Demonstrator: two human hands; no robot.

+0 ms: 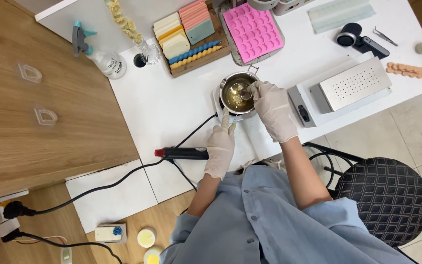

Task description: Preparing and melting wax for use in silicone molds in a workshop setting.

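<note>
A small metal pot (pixel 237 92) of yellowish liquid sits on a white heater base on the white table (pixel 172 107). My right hand (pixel 272 108), in a white glove, holds a metal spoon (pixel 245 94) dipped into the pot. My left hand (pixel 221 144), also gloved, rests on the table just below the pot, fingers pointing up at the heater's front edge. It holds nothing that I can see.
A black tool with a red tip (pixel 181 153) lies left of my left hand, cable trailing off. A pink silicone mould (pixel 253 30), a wooden tray of soap bars (pixel 191 34), a spray bottle (pixel 98 54), a perforated metal device (pixel 348 88) and a black chair (pixel 384 198) surround me.
</note>
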